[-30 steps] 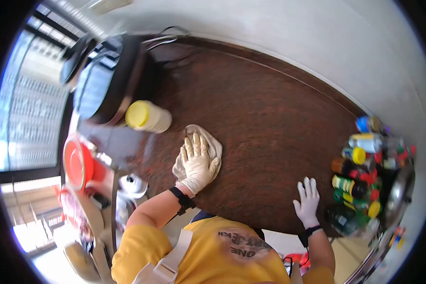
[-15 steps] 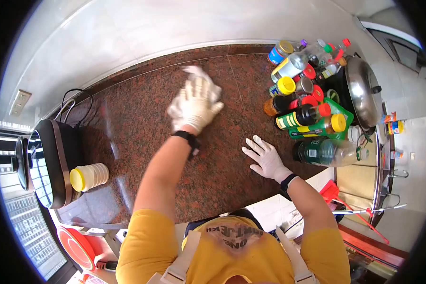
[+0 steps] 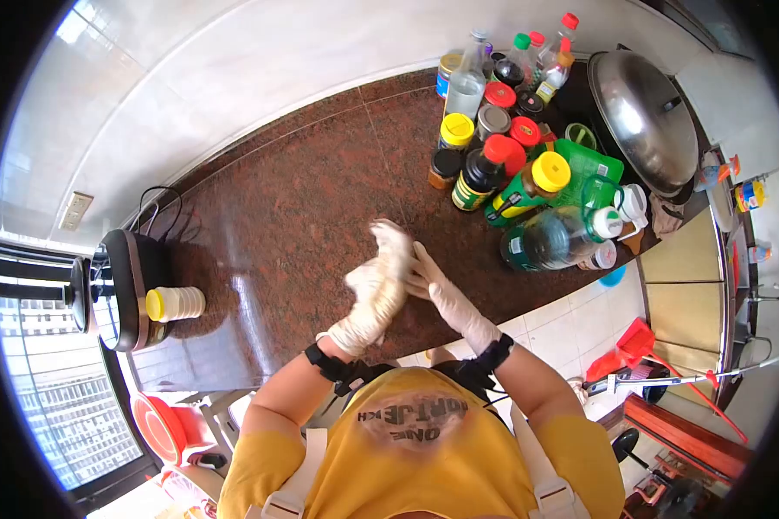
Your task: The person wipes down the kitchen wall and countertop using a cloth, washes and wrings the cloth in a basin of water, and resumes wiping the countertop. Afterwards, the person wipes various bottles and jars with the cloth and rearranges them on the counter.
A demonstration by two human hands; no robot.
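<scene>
In the head view both my hands, in whitish gloves, meet low over the near middle of the dark red-brown countertop. My left hand is closed and blurred by motion, with a pale crumpled cloth bunched at it; glove and cloth are hard to tell apart. My right hand comes in from the right, its fingertips against the left hand and the cloth. Its grip is partly hidden.
Bottles and jars crowd the right side, among them a large clear jug and a yellow-lidded bottle. Behind them is a domed metal lid. On the left stand a black appliance and a yellow-capped white container.
My left hand has lifted the cloth off the counter and drawn it back toward my body. My right hand has moved left to meet it. The view has shifted.
</scene>
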